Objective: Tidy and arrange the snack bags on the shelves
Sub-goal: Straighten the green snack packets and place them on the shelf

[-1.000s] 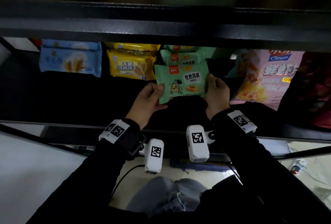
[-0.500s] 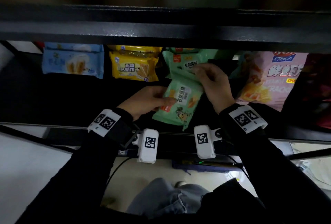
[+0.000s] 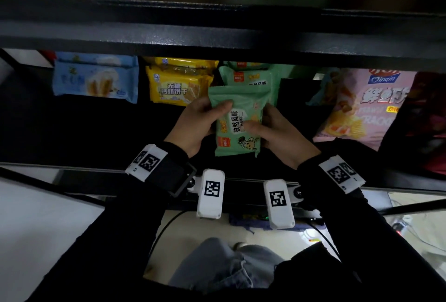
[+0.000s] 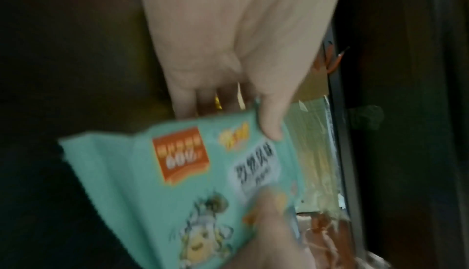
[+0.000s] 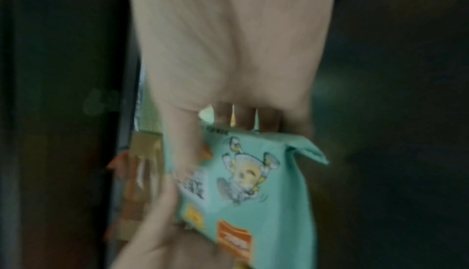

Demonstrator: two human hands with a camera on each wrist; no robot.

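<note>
A mint-green snack bag [image 3: 237, 120] stands on end, its print sideways, over the dark shelf [image 3: 84, 130] in the head view. My left hand [image 3: 205, 118] grips its left edge, thumb on the front. My right hand [image 3: 268, 128] grips the right edge, thumb across the label. The left wrist view shows the same green bag [image 4: 193, 183] pinched under the left thumb [image 4: 271, 121]. In the right wrist view the green bag [image 5: 253, 189] is held by the right hand's fingers [image 5: 243, 117] behind it. More green bags [image 3: 251, 76] are stacked just behind.
On the shelf lie a blue wafer bag [image 3: 96, 77] at the left, yellow biscuit bags [image 3: 179, 84] beside it, and a large pink prawn-cracker bag [image 3: 369, 106] at the right. A black shelf board [image 3: 217, 36] overhangs everything. A dark red bag [image 3: 432, 118] sits far right.
The green bag has turned from level to on end. It dipped toward me, tilted, half a second ago, and is now back up in front of the green stack, held by both hands.
</note>
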